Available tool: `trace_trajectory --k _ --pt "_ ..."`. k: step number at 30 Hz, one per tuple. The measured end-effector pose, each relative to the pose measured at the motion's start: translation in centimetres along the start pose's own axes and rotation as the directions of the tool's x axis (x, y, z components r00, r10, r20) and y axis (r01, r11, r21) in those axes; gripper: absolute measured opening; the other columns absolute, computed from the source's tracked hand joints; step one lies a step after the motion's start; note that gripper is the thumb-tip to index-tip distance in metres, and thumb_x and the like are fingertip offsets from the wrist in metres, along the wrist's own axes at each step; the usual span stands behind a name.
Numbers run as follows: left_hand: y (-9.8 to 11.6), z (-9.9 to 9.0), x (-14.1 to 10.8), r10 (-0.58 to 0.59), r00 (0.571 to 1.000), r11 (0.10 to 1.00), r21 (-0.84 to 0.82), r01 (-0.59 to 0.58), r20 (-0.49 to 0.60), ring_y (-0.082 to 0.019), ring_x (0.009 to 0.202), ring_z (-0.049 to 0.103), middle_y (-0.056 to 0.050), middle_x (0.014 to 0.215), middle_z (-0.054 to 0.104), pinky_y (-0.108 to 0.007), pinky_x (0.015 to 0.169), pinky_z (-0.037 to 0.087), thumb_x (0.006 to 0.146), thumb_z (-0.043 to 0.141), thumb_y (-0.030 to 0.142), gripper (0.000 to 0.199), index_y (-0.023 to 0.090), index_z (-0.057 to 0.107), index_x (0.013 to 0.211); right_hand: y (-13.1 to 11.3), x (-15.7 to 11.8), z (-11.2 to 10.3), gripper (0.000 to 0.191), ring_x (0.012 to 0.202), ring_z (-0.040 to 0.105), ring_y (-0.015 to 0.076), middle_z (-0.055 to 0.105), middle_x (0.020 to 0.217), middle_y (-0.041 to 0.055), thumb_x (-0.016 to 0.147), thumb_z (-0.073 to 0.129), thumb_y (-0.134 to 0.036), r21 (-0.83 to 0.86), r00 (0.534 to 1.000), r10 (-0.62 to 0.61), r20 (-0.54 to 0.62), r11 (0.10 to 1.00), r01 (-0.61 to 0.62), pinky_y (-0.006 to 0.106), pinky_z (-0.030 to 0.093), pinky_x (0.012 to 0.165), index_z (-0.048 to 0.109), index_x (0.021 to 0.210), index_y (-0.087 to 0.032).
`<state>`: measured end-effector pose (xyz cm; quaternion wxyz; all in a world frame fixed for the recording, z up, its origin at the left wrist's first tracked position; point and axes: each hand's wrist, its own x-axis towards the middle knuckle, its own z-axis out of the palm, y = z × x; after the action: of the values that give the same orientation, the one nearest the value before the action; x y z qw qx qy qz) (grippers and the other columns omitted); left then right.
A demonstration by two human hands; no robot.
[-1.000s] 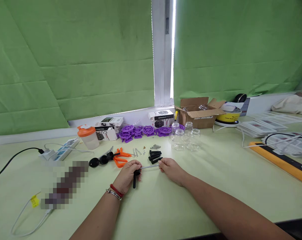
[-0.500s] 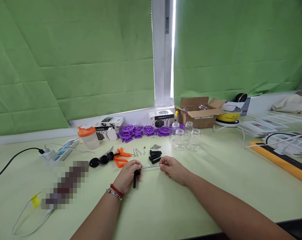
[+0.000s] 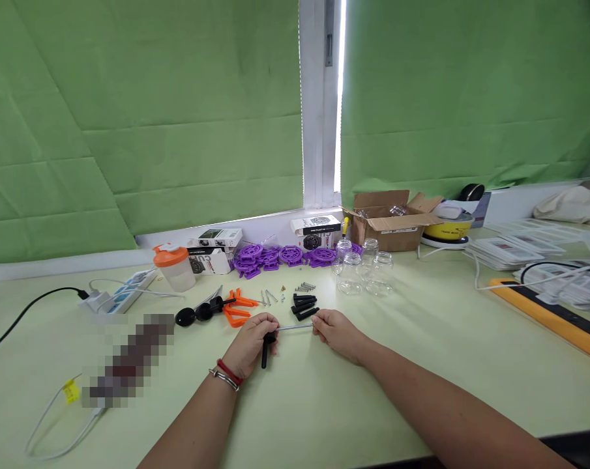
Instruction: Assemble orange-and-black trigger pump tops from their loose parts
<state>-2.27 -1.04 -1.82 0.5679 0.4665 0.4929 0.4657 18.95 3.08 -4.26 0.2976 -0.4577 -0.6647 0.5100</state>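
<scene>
left hand: your fingers are closed round a black crank-like part, its stem pointing down towards you, with the thumb and forefinger at one end of the metal rod.
right hand: it has dipped slightly since the last view; your fingertips are pinched together at the other end of the metal rod.
metal rod: it spans the gap between your hands, nearly level, just as it did a moment ago. You can't tell whether it enters the black crank-like part, since your fingers cover the join.
what that means: I judge this a small adjustment of your hold, with neither piece let go.
black tapered pieces: grouped on the table just beyond your right hand, unmoved.
orange parts: lying beyond your left hand, beside the round black pieces.
long screws: loose on the table, left of the small coiled metal pieces.
clear jars: standing further back, also unchanged.
</scene>
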Motion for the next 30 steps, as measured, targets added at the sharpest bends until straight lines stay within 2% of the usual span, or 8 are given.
trace_trajectory --k 5,9,17,30 --pt "0.12 0.02 -0.01 0.004 1.000 1.000 -0.011 -0.004 -0.012 -0.010 0.046 0.049 0.003 0.056 0.051 -0.024 0.044 0.043 0.070 0.055 0.024 0.008 0.016 0.054 0.070 0.08 -0.01 -0.29 0.028 0.049 0.037 0.0082 0.046 0.059 -0.0034 0.084 0.043 -0.044 0.062 1.000 0.009 0.027 0.998 -0.011 0.022 0.030 0.047 0.050 0.076 -0.019" --pt "0.07 -0.06 0.02 0.006 1.000 1.000 -0.017 -0.006 -0.019 -0.011 0.048 0.050 0.003 0.056 0.051 -0.024 0.044 0.044 0.069 0.055 0.025 0.009 0.016 0.054 0.071 -0.02 -0.12 -0.56 0.017 0.057 0.045 0.0090 0.047 0.068 -0.0037 0.077 0.055 -0.035 0.157 0.998 -0.029 0.062 0.987 0.019 0.020 0.034 0.048 0.049 0.086 -0.021" --pt "0.00 -0.04 -0.02 0.000 1.000 1.000 -0.003 0.000 -0.014 -0.010 0.046 0.050 0.003 0.056 0.052 -0.023 0.044 0.043 0.070 0.055 0.025 0.009 0.016 0.054 0.071 0.41 0.07 -0.49 0.015 0.051 0.040 0.0083 0.047 0.058 -0.0046 0.077 0.054 -0.034 0.109 0.998 -0.024 0.060 0.994 0.017 0.021 0.033 0.047 0.050 0.081 -0.020" --pt "-0.17 -0.16 0.00 0.011 1.000 1.000 0.003 -0.011 0.002 -0.010 0.049 0.049 0.002 0.058 0.052 -0.023 0.045 0.044 0.070 0.056 0.027 0.011 0.016 0.055 0.071 -0.31 -0.16 -0.37 0.026 0.047 0.037 0.0068 0.047 0.058 -0.0036 0.082 0.048 -0.042 0.079 0.997 0.043 0.061 0.996 -0.048 0.021 0.032 0.047 0.052 0.074 -0.018"
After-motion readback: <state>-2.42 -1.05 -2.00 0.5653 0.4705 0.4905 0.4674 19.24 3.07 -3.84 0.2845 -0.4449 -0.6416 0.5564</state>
